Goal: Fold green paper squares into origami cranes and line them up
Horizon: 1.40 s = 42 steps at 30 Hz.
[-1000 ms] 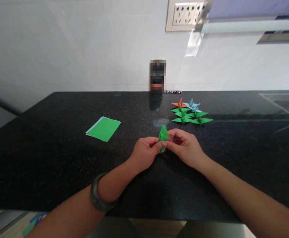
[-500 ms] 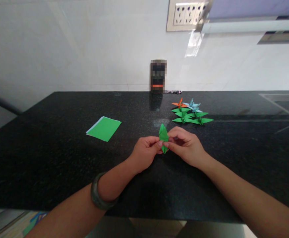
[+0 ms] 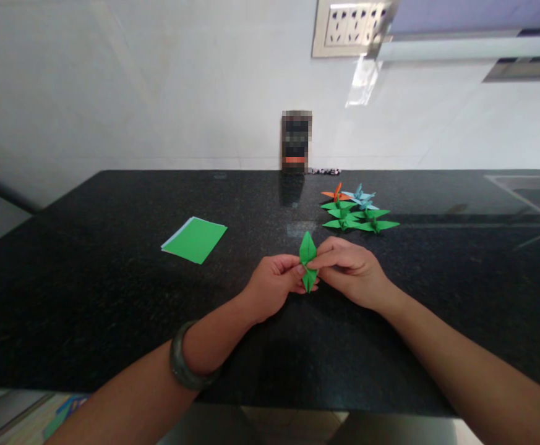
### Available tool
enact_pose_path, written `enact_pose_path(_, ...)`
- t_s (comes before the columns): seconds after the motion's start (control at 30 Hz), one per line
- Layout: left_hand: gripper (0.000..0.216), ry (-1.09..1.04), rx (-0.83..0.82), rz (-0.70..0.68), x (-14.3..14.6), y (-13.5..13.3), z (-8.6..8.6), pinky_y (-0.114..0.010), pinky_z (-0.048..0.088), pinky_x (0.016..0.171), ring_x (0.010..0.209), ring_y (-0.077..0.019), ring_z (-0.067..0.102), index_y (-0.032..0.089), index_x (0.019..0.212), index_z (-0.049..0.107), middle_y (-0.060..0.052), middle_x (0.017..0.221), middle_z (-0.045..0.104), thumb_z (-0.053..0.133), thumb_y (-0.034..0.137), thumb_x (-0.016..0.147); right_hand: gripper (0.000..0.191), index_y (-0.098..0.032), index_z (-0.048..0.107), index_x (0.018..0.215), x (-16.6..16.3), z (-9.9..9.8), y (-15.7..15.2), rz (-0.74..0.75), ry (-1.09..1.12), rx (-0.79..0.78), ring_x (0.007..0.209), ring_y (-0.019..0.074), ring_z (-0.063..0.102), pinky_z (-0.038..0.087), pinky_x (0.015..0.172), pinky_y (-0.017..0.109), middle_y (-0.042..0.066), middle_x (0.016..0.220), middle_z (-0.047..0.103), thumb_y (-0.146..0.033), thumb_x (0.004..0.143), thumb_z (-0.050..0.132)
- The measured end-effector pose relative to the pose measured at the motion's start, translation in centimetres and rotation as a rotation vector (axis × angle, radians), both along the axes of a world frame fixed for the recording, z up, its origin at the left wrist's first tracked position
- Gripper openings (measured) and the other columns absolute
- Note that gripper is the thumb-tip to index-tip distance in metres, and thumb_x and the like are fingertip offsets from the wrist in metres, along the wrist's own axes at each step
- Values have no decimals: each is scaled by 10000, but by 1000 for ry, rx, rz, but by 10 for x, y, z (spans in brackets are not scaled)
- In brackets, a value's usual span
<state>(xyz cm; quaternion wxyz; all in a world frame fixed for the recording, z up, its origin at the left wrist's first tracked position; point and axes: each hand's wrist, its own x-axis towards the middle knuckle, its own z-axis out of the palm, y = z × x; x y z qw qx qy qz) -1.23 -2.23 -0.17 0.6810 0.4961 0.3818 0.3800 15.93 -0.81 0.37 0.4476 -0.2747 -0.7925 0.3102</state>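
Between my two hands is a piece of folded green origami paper (image 3: 307,246), pointed at its top and bottom ends, held above the dark countertop. My left hand (image 3: 275,285) pinches its left side, thumb on the front and fingers partly hidden behind. My right hand (image 3: 353,272) grips the right edge, with the index finger laid across the front near the middle. Beyond the right hand stand several finished paper cranes: green ones (image 3: 375,226), an orange one (image 3: 338,194) and blue ones (image 3: 359,193).
A stack of square paper (image 3: 195,241), green on top, lies left on the black countertop (image 3: 88,278). A blurred-out upright object (image 3: 296,142) leans at the wall, a beaded strap (image 3: 326,172) beside it. Wall sockets (image 3: 354,26) are above.
The folded paper has shifted slightly right and now shows its creased face more fully. My right index finger has moved onto its front, where the thumb was before. The left hand keeps its pinch.
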Motion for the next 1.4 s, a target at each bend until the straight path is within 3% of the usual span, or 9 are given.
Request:
enact_pose_path(0.27, 243, 84, 108, 27, -3, 2, -3, -254, 481, 631, 613, -122, 591, 135, 738, 648, -23, 652, 635, 590, 371, 745, 189, -206, 665, 796, 0, 2, 2, 3, 15, 13, 680, 107, 577, 464, 601, 237, 16, 730, 585, -60, 768, 547)
enact_pose_path(0.47, 207, 216, 231, 48, -4, 1, 0, -238, 443, 592, 585, -119, 540, 141, 693, 646, -10, 603, 594, 559, 316, 760, 40, -179, 609, 789, -6, 0, -4, -74, 11, -185, 632, 113, 551, 451, 565, 249, 15, 728, 575, -161, 757, 595)
enact_pose_path(0.53, 214, 260, 267, 53, -4, 1, -1, -228, 425, 567, 559, -110, 515, 143, 666, 636, 0, 576, 572, 549, 311, 766, 80, -181, 600, 827, -7, 0, -5, -97, -3, -229, 611, 106, 532, 438, 544, 238, 7, 723, 569, -194, 749, 618)
enact_pose_path(0.73, 250, 352, 334, 22, -5, 2, -6, -236, 430, 589, 592, -118, 522, 145, 620, 603, -13, 612, 584, 524, 312, 789, 74, -195, 671, 767, -5, -1, -3, -149, -110, 0, 616, 111, 517, 422, 567, 248, 7, 661, 555, -198, 783, 598)
enact_pose_path(0.93, 272, 129, 83, 28, -2, 1, -2, -248, 466, 607, 593, -120, 562, 127, 678, 631, -21, 607, 604, 611, 394, 724, 240, -243, 685, 935, 0, 5, -2, -57, -247, 257, 658, 113, 546, 439, 563, 235, 27, 734, 573, -144, 817, 501)
enact_pose_path(1.1, 266, -62, -92, 33, -3, 2, -1, -246, 474, 624, 600, -116, 599, 123, 730, 655, -34, 650, 654, 663, 385, 688, 341, -230, 612, 1118, 6, 8, -1, 11, -427, 334, 677, 130, 521, 427, 594, 258, 44, 759, 574, -145, 830, 451)
enact_pose_path(1.4, 157, -217, -245, 102, -3, 5, -2, -266, 490, 654, 623, -121, 620, 119, 773, 647, -35, 664, 663, 641, 259, 703, 396, -154, 514, 1244, 4, 4, -5, -99, -806, 443, 667, 165, 500, 393, 606, 278, 59, 727, 564, -195, 862, 417)
